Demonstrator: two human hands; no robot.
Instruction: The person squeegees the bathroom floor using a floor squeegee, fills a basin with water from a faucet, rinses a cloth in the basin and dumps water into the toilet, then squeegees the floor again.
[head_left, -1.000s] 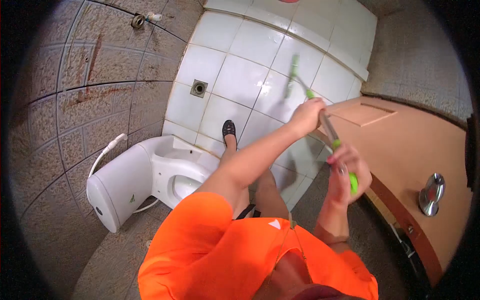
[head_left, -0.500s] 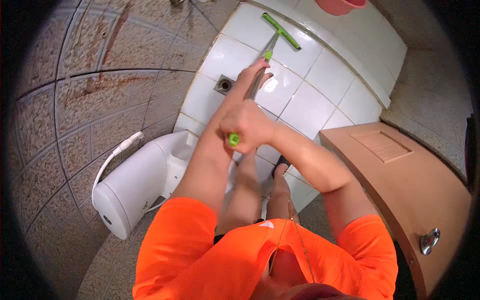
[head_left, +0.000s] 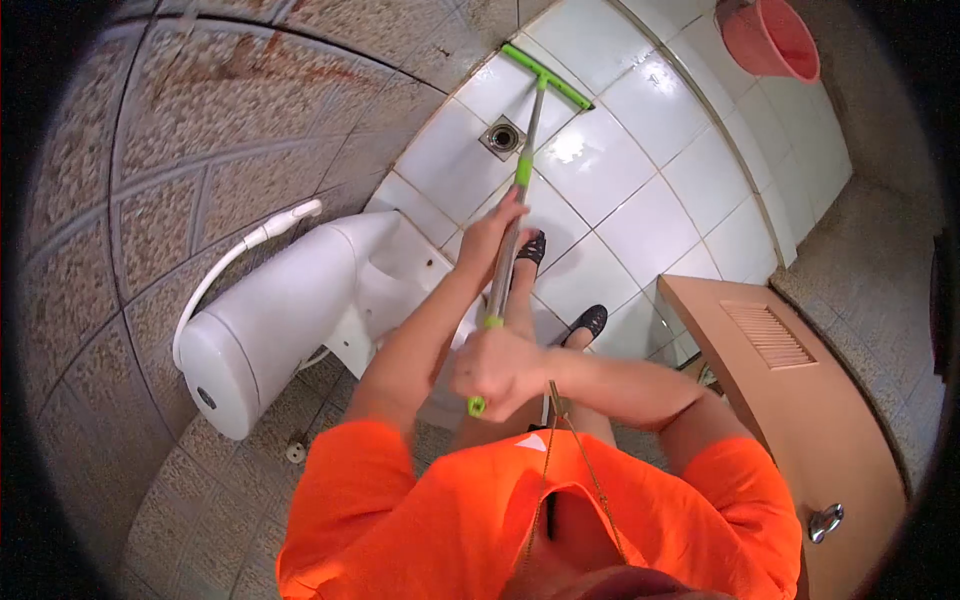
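A squeegee with a green head [head_left: 545, 78] and a metal pole lies slanted over the white tiled floor, its blade on the tiles beside a square drain [head_left: 503, 137]. My left hand [head_left: 492, 238] is closed round the middle of the pole, just below a green joint. Nearer my body, my right hand [head_left: 497, 368] grips the green handle end, which pokes out under the fist. Both feet, in dark openwork shoes, show below the pole.
At the left stands a white toilet [head_left: 270, 310] with a white hose sprayer [head_left: 285, 218] beside it. A pinkish-red bucket [head_left: 770, 40] is at the upper right, past a raised tiled edge. A brown door [head_left: 800, 400] stands at the right. Rough stone-patterned walls rise around.
The squeegee head first swung up and left from the middle of the floor, then came closer to the drain and left wall. Both hands keep their hold. The view has turned, bringing the bucket in.
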